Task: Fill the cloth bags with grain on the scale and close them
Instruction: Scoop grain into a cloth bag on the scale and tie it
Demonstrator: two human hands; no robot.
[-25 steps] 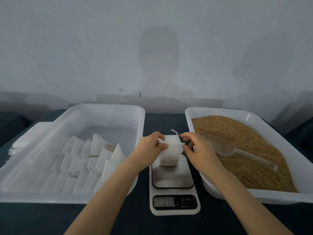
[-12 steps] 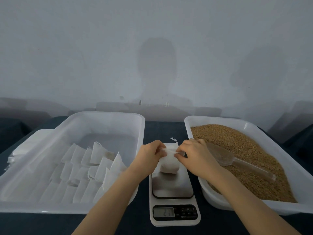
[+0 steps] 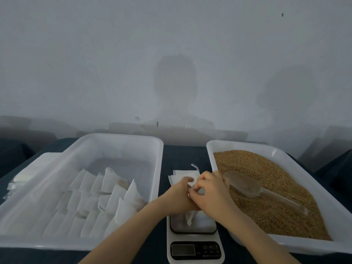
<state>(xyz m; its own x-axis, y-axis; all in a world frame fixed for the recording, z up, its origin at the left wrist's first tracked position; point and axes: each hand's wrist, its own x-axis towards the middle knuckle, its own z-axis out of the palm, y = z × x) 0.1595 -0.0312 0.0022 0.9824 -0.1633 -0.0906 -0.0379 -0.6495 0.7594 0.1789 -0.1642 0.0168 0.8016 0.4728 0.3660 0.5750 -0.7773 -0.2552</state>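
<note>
A small white cloth bag (image 3: 190,216) is over the scale's platform (image 3: 206,223), mostly covered by my hands. My left hand (image 3: 178,197) grips its left side with curled fingers. My right hand (image 3: 211,189) pinches the bag's top from the right, fingertips meeting those of the left hand. I cannot tell whether the bag rests on the platform. The white kitchen scale (image 3: 195,250) stands between two trays, and its display (image 3: 182,249) is too dim to read. Brown grain (image 3: 266,178) fills the right tray, with a clear plastic scoop (image 3: 245,184) lying on it.
The left white tray (image 3: 122,136) holds several filled cloth bags (image 3: 114,189) in rows. The grain tray's rim (image 3: 247,144) is close to my right wrist. A few flat empty bags (image 3: 181,177) lie behind the scale. A flat white packet (image 3: 28,168) lies left of the left tray.
My hands have drawn together over the top of the bag, and the right hand now overlaps the left. The view has tilted, so the bag and hands sit nearer to me.
</note>
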